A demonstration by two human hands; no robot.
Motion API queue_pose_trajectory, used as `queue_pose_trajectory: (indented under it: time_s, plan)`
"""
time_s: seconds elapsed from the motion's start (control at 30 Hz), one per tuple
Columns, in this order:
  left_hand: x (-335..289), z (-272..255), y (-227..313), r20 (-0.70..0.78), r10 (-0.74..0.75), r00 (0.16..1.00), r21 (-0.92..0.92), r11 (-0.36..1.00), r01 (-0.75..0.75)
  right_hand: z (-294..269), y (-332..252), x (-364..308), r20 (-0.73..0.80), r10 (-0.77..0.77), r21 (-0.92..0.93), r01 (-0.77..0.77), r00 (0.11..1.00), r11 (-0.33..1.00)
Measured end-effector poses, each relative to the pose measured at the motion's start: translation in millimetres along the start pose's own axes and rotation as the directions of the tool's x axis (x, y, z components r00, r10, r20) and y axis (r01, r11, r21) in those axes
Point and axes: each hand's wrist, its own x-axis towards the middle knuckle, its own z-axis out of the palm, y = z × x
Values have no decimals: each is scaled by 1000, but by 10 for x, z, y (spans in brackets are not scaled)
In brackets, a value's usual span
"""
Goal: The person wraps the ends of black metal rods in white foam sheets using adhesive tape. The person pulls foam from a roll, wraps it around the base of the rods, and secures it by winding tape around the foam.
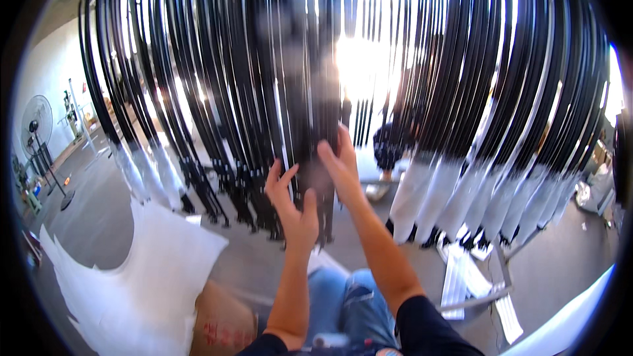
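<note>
Long thin black strips (224,79) hang in a dense row across the whole view. In the middle, a bundle of them (306,105) is smeared by motion. My left hand (293,214) is beside the lower part of this bundle, thumb and fingers spread apart. On the other side of it my right hand (343,168) is raised a little higher, its fingers pointing up and apart. Whether either palm touches the strips I cannot tell. White sleeves of thin sheet (435,198) wrap the lower ends of several bundles at the right, and a few at the left (155,171).
White foam-like sheets (145,277) spread at the lower left, partly over a cardboard box (224,323). Low at the right stands a metal frame (478,300) with white strips (455,277) around it. A standing fan (38,122) is far left. Beyond the strips, another person's dark-haired head (390,145) shows.
</note>
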Motion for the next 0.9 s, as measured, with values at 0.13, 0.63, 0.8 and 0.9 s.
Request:
queue_pose_trajectory:
  time_s: [0.13, 0.63, 0.8, 0.9]
  plan:
    - [302, -35, -60, 104, 12, 994, -120, 993, 1, 304, -296, -38, -166, -278, -576, 136, 946, 806]
    - [547, 126, 149, 191, -34, 981, -444, 888, 117, 429, -679, 176, -129, -391, -786, 146, 911, 601]
    - [610, 156, 218, 278, 4, 960, -372, 922, 104, 187, -781, 407, -118, -170, -405, 109, 978, 908]
    - [636, 178, 299, 327, 107, 939, -272, 962, -15, 134, -746, 591, -80, -165, -370, 124, 983, 921]
